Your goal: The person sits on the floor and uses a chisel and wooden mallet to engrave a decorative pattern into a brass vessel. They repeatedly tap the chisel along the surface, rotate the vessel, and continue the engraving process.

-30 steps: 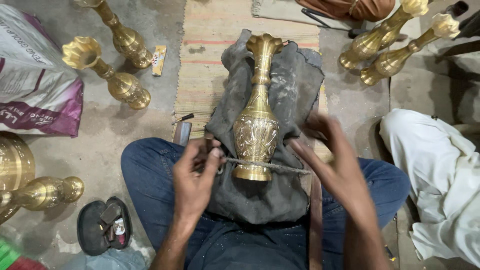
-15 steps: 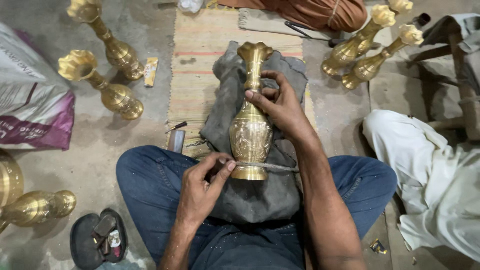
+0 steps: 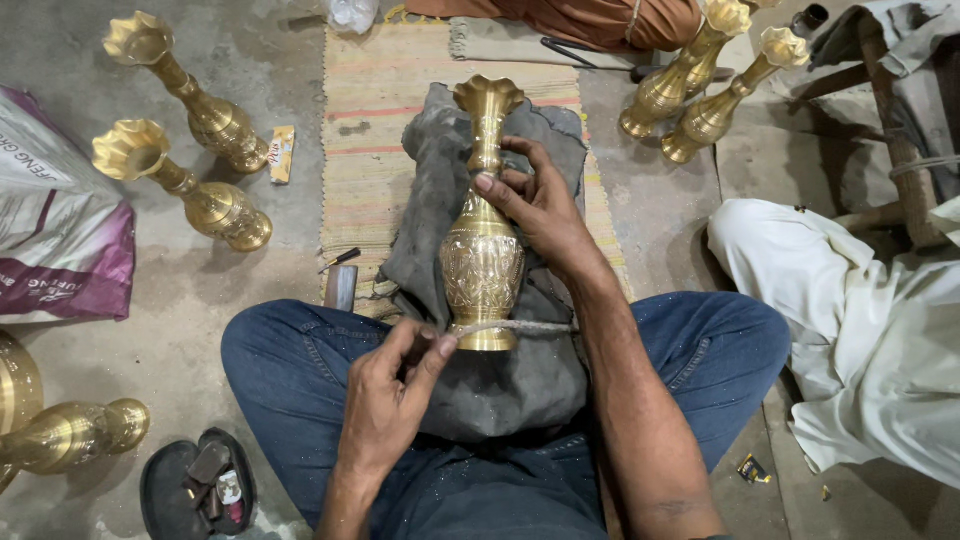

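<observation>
I see my right hand (image 3: 535, 205) gripping the neck of 1 engraved brass vase (image 3: 483, 250) lying on a grey cloth (image 3: 520, 380) across my lap, while my left hand (image 3: 390, 400) pinches a cord (image 3: 520, 327) against its foot. Body engraving looks complete; neck remains plain.

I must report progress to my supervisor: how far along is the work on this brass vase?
The vase already has engraved patterns on its belly. In hand: the right hand grips its neck, and the left hand pinches a cord running across its base, over a grey cloth. What is left cannot be told.
</observation>
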